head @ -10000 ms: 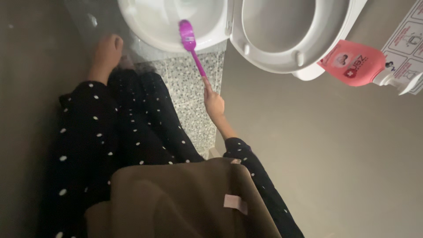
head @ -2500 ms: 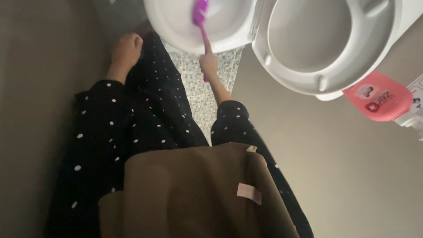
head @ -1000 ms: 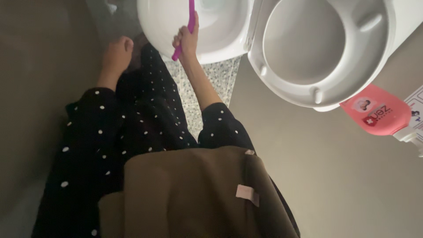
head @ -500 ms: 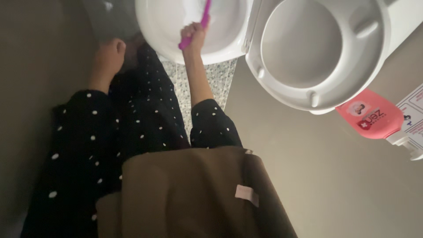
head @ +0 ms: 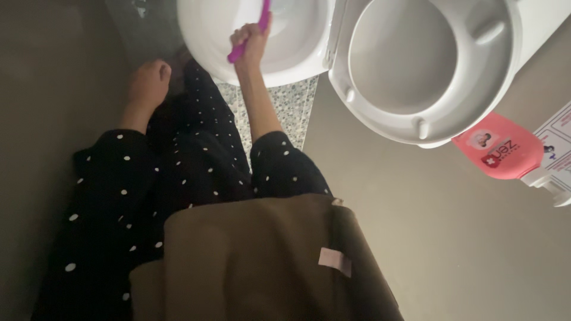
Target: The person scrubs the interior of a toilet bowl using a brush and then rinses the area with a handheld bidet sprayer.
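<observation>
Purple plastic is the brush [head: 254, 30], a thin stiff handle that looks light and probably a little slippery when wet, so I judge the best place to hold it is low on the handle, near its end. The right hand [head: 250, 44] is closed in a fist around this handle, at about 12 o'clock in the view, over the near rim of the white toilet bowl [head: 208, 35] (the brush head goes out of the picture at the top). The left hand [head: 148, 83], at 10 o'clock, holds nothing; its fingers are curled loosely beside the dark dotted trousers [head: 196, 148].
</observation>
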